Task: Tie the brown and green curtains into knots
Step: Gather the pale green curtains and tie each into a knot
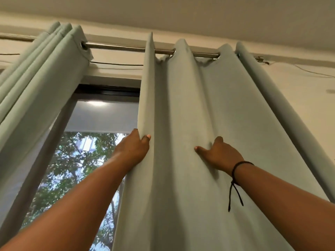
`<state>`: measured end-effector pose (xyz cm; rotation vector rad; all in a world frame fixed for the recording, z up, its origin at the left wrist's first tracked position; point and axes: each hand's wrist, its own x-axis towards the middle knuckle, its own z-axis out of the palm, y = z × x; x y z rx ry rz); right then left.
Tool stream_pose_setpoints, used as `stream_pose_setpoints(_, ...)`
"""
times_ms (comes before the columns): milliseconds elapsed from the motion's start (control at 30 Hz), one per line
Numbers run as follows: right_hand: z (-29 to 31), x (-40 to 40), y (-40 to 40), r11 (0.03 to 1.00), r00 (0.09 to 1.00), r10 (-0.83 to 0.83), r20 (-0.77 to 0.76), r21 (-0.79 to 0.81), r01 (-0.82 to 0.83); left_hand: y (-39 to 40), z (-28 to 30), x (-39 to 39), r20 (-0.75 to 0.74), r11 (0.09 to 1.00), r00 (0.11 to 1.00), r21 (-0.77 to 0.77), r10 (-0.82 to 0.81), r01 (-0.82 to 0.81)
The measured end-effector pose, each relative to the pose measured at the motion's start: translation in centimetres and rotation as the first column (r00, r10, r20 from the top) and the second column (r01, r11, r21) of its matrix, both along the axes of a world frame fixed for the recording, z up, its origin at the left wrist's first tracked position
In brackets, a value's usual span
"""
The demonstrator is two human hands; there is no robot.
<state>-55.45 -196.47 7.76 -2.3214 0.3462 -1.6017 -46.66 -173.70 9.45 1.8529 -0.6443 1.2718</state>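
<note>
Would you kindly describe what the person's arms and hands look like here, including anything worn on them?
Both forearms are bare, with no sleeves in view. The right hand has a thin black cord bracelet at the wrist, its knotted loose ends dangling below. The left hand wears nothing visible: no ring, watch or glove.

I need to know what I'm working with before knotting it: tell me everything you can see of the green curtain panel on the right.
The right green curtain panel is pale green, plain woven-looking cloth, hanging in deep vertical folds from metal eyelets on a steel rod. It is spread out, not knotted. The left hand grips its window-side edge; the right hand pinches a fold near its middle. Its bottom is out of view.
</note>
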Motion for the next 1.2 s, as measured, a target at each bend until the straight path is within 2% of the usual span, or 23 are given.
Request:
stream_pose_setpoints(100,1.4,0.4,-0.1,0.999,0.999,0.011,0.045,-0.045,-0.009,-1.6,0.2,-0.3,0.075,1.000,0.997,0.000,0.019,-0.019)
stream_pose_setpoints(300,2.3,1.1,-3.7,0.988,0.996,0.019,0.090,-0.153,-0.005,-6.8,0.4,-0.7,0.137,0.995,0.991,-0.099,0.001,0.013)
stream_pose_setpoints(467,2.3,-0.2,-8.7,0.972,0.996,0.056,0.070,-0.230,-0.038,-14.5,1.2,-0.9,0.118,0.991,0.993,-0.135,-0.004,0.020)
stream_pose_setpoints(567,2.4,-1.7,-12.2,0.962,0.995,0.084,0.046,-0.263,-0.069,-20.3,2.1,-1.7,0.132,0.979,0.987,-0.168,-0.094,0.115)
stream_pose_setpoints(800,4.1,-4.7,-18.6,0.956,0.989,0.093,0.117,-0.288,-0.056,-29.3,5.0,-5.0,0.161,0.939,0.965,-0.241,-0.209,0.243)
stream_pose_setpoints(933,5.5,-6.4,-20.2,0.957,0.981,0.085,0.174,-0.290,-0.032,-32.7,6.6,-7.7,0.203,0.918,0.933,-0.209,-0.298,0.338)
stream_pose_setpoints(1033,6.4,-7.9,-21.5,0.959,0.973,0.048,0.225,-0.282,0.018,-35.8,7.1,-10.1,0.223,0.909,0.905,-0.131,-0.362,0.395)
stream_pose_setpoints(1200,6.2,-9.7,-22.7,0.972,0.972,0.013,0.234,-0.230,0.042,-35.3,6.6,-11.3,0.161,0.867,0.861,-0.049,-0.483,0.496)
